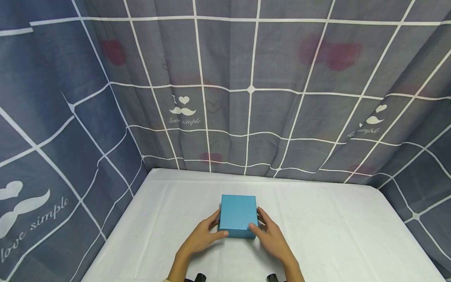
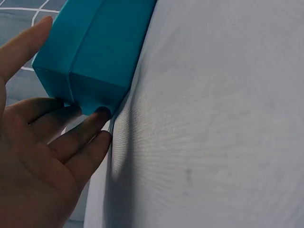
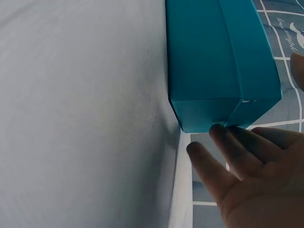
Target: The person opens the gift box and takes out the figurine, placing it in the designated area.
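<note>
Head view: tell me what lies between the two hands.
The blue lidded box lies between the left hand and the right hand, as the head view shows.

left hand (image 1: 201, 237) | right hand (image 1: 273, 239) | both hands: fingers (image 2: 78, 136) extended, thumbs (image 2: 26, 45) spread

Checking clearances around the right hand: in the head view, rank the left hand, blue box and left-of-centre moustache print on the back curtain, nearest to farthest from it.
1. Blue box: by the fingertips of the right hand, on its left.
2. Left hand: across the box, at its left side.
3. Moustache print: farthest, up on the back curtain, left of centre.
</note>
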`<state>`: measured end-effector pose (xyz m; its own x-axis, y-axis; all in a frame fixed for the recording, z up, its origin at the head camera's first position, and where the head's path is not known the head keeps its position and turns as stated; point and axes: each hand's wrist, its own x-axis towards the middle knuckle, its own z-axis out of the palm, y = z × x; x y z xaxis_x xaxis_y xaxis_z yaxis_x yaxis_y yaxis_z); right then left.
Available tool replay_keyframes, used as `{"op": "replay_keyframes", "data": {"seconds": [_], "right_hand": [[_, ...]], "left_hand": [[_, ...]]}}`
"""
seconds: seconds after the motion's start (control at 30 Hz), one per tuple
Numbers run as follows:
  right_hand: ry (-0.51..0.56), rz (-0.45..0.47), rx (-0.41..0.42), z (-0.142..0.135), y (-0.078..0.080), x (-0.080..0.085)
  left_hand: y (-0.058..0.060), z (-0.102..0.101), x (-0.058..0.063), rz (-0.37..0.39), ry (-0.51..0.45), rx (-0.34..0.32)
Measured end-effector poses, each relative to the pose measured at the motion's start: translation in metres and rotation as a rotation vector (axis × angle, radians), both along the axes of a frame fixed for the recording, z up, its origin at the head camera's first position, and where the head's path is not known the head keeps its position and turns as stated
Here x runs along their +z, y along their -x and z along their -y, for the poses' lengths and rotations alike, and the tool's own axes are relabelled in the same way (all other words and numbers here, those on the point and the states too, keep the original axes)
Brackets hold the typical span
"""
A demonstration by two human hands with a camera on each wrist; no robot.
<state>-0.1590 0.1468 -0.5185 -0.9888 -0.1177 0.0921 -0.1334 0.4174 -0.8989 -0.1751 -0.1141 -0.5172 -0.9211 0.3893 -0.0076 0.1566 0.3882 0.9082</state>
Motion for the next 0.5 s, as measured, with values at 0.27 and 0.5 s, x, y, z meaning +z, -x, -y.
{"op": "replay_keyframes", "data": {"seconds": [0.27, 0.5], "right_hand": [[0.069, 0.001, 0.015, 0.0017, 0.0001, 0.0025], [0.117, -0.005, -0.002, 0.0027, 0.0007, 0.0057]], "left_hand": [[-0.001, -0.0021, 0.0019, -0.022, -0.015, -0.001], [-0.0007, -0.0025, 0.0047, -0.061, -0.042, -0.024]]}}
